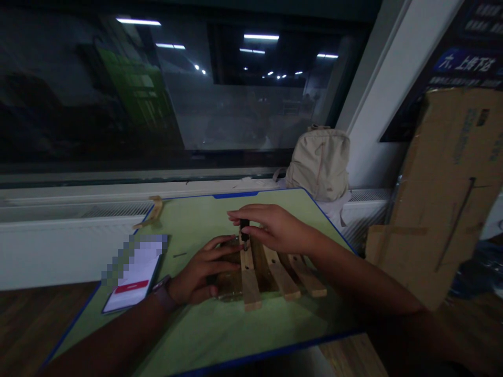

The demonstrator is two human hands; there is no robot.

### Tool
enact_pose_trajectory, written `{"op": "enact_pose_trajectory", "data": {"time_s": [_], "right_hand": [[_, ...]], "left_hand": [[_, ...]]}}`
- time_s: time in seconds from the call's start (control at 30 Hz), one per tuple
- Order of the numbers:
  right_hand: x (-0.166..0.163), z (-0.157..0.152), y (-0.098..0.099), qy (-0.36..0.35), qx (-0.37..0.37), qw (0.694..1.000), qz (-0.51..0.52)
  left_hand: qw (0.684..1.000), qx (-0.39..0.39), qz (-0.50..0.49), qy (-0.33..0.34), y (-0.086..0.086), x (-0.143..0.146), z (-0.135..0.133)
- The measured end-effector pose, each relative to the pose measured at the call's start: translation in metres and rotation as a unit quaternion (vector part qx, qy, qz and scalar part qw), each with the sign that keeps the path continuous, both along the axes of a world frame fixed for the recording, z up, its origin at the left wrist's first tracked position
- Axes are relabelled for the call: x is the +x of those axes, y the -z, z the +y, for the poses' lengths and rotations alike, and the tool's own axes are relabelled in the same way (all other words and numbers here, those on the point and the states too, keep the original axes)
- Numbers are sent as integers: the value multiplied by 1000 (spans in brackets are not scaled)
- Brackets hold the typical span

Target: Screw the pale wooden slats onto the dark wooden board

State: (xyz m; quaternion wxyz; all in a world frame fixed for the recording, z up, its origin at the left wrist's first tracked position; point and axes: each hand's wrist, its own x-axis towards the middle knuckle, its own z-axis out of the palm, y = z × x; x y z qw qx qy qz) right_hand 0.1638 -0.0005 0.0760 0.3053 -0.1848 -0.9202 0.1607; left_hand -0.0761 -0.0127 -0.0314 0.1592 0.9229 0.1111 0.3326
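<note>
My right hand [271, 228] is closed around the black handle of a screwdriver [244, 232], its palm and fingers over the top. The screwdriver stands nearly upright, its tip on the leftmost wooden slat [251, 293]. My left hand [200, 272] lies with fingers spread over the brown, shiny base [230, 285] under the slats, fingertips by the left slat's edge. Beside that slat are a middle slat [283, 280] and a right slat [310, 280], each with a dark hole. Whether a screw sits under the tip, I cannot tell.
A phone-like device [135, 275] lies at the left of the green table [220, 340]. A small thin metal piece [179, 255] rests near my left hand. A curved wooden piece [154, 212] is at the far left corner. Behind stands a beige backpack [320, 162]; cardboard [444, 199] leans right.
</note>
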Motion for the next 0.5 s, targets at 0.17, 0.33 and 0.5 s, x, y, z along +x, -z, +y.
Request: {"op": "enact_pose_trajectory", "data": {"time_s": [0.17, 0.33, 0.5], "right_hand": [[-2, 3, 7, 0, 42, 999, 25], [-3, 2, 6, 44, 91, 995, -13], [-3, -3, 1, -10, 45, 999, -1]], "left_hand": [[1000, -5, 3, -9, 4, -1, -1], [1000, -12, 8, -15, 3, 0, -3], [1000, -4, 24, -16, -1, 3, -4]]}}
